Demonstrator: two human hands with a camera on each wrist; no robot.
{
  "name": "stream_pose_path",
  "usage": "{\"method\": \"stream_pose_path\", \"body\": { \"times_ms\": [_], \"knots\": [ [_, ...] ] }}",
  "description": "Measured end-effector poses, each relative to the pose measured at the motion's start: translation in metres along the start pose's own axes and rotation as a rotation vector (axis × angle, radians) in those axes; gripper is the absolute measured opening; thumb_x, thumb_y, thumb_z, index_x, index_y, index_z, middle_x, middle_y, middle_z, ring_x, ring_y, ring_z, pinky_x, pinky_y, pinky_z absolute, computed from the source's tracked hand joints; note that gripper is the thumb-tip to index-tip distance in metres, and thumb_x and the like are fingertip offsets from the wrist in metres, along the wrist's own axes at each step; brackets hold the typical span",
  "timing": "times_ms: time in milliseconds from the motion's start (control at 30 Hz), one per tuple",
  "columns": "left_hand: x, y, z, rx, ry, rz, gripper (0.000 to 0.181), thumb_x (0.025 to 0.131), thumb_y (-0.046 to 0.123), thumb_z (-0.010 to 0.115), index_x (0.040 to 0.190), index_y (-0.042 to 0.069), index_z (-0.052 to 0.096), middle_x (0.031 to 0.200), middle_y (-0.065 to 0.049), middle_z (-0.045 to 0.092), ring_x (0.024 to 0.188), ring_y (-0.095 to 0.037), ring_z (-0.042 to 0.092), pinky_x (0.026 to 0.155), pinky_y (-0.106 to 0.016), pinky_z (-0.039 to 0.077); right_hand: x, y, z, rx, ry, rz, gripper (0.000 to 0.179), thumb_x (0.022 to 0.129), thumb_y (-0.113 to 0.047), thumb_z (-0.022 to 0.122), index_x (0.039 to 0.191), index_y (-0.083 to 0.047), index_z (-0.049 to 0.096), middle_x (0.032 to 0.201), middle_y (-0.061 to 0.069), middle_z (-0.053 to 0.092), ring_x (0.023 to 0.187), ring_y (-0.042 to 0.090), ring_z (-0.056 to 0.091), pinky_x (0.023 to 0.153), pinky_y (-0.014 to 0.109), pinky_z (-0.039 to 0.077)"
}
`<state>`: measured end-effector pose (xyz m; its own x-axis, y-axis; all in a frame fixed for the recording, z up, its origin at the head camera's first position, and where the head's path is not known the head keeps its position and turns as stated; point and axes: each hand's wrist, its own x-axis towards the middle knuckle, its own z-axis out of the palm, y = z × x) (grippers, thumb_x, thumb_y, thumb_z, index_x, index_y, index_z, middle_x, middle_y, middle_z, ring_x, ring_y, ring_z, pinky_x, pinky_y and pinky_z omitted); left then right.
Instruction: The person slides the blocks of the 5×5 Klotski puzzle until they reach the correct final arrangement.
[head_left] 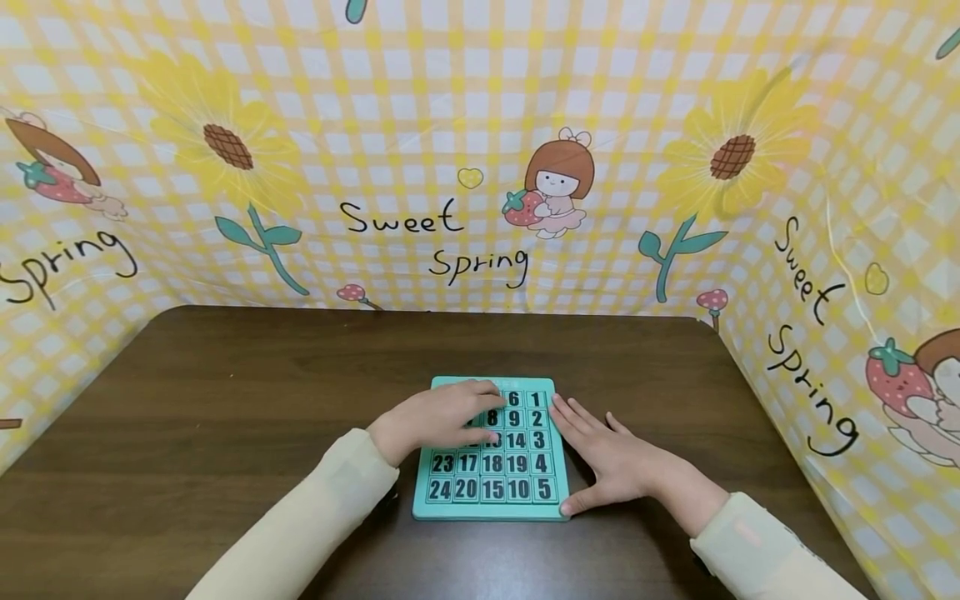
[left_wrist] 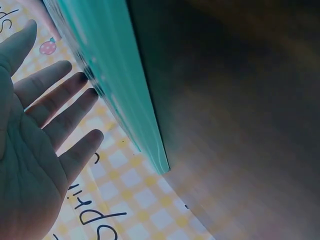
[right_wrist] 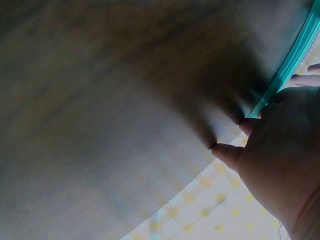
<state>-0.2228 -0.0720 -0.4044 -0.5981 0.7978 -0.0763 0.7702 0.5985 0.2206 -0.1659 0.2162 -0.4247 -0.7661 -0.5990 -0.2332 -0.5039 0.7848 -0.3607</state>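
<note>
A turquoise number slide puzzle [head_left: 491, 512] lies flat on the table, its square tiles printed with black numbers. Over its upper left part reaches my left hand [head_left: 442, 414], covering some of the numbers. In the left wrist view the fingers of that left hand [left_wrist: 40, 130] are spread and nearly straight, with the middle fingertips at the tile face. My right hand [head_left: 611, 454] rests against the right edge, fingertips near the upper right and thumb at the lower right corner. The right wrist view shows the right hand [right_wrist: 280, 150] beside the turquoise edge, its fingertips partly hidden.
The dark brown wooden table [head_left: 247, 417] stretches around the puzzle. Behind it and at both sides hangs a yellow checked cloth [head_left: 405, 150] printed with flowers, cartoon figures and lettering. Pale sleeves [head_left: 300, 517] cover both forearms.
</note>
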Motion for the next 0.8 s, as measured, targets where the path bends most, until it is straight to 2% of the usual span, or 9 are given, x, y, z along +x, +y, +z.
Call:
{"method": "stream_pose_path", "body": {
  "times_ms": [200,600,800],
  "knots": [
    [-0.004,-0.003,-0.001,-0.005,-0.007,-0.015,0.059,0.098,0.044,0.059,0.145,0.007,0.052,0.148,-0.01,0.051,0.137,-0.024,0.049,0.113,-0.041,0.042,0.0,-0.002,-0.001,0.014,-0.001,-0.009,0.126,0.073,-0.077,0.067,0.161,-0.011,0.004,0.169,0.006,-0.004,0.156,0.033,0.001,0.112,0.076,0.013],
    [-0.026,-0.011,-0.003,-0.036,0.007,-0.051,0.058,0.097,0.044,0.061,0.141,0.006,0.055,0.145,-0.01,0.052,0.129,-0.023,0.055,0.107,-0.041,0.047,-0.002,-0.004,-0.003,0.024,-0.003,-0.012,0.126,0.074,-0.076,0.067,0.161,-0.01,0.004,0.169,0.007,-0.004,0.156,0.034,0.001,0.113,0.075,0.013],
    [-0.027,-0.008,-0.003,-0.024,-0.008,-0.055,0.06,0.098,0.044,0.06,0.144,0.008,0.053,0.147,-0.009,0.05,0.132,-0.024,0.053,0.108,-0.041,0.046,-0.002,-0.003,-0.002,0.024,-0.003,-0.012,0.126,0.074,-0.076,0.067,0.161,-0.011,0.004,0.169,0.007,-0.004,0.156,0.033,0.001,0.113,0.075,0.012]
  ]
}}
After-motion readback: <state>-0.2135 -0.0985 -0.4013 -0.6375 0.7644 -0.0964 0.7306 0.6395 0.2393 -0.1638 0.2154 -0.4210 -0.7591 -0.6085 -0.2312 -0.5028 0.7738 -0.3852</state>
